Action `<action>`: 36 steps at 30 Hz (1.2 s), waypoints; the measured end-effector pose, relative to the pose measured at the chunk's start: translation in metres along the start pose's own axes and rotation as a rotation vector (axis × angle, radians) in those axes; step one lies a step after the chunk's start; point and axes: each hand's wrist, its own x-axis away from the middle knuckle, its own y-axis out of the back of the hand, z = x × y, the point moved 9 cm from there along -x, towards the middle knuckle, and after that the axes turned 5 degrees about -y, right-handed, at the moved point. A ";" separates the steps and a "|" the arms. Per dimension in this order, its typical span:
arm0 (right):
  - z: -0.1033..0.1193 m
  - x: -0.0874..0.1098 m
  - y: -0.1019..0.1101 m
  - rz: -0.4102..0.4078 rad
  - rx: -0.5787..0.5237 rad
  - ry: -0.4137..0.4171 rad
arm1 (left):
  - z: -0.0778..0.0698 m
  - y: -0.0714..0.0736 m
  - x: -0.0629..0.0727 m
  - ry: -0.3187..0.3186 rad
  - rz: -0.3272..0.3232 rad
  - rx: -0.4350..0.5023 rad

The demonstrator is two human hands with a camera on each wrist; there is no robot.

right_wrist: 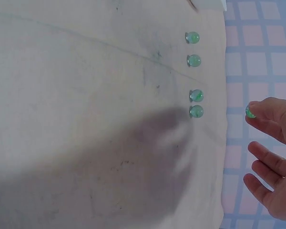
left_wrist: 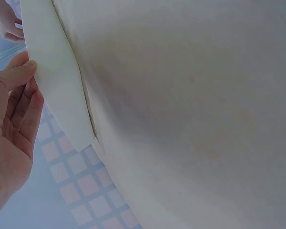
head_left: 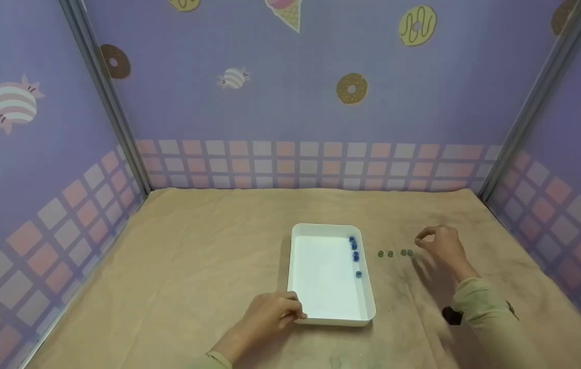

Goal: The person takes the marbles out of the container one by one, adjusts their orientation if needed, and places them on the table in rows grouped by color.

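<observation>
In the head view a white tray (head_left: 327, 277) lies on the cloth. My left hand (head_left: 274, 310) grips its near left corner, thumb and fingers on the rim. The left wrist view has that hand (left_wrist: 16, 105) pinching the edge of the tray (left_wrist: 52, 71). My right hand (head_left: 443, 248) is raised above the cloth to the right of the tray. Between its thumb and index finger it pinches a green glass marble (right_wrist: 250, 111); the other fingers are spread apart. Several more green marbles (head_left: 391, 253) stand in a row between tray and hand, each with a small ring at its base (right_wrist: 194, 60).
Several blue marbles (head_left: 355, 255) lie inside the tray along its right wall. Brown cloth (head_left: 208, 256) covers the table. Patterned purple walls (head_left: 290, 102) close off the back and both sides, with grey metal posts (head_left: 111, 102) at the rear corners.
</observation>
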 end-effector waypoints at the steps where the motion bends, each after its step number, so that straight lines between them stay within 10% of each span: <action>1: -0.001 0.000 0.000 0.001 -0.002 -0.006 | 0.000 0.000 0.000 0.000 0.002 0.002; 36: -0.036 0.003 -0.024 0.029 0.000 -0.106 | 0.000 -0.001 -0.001 -0.017 -0.004 -0.027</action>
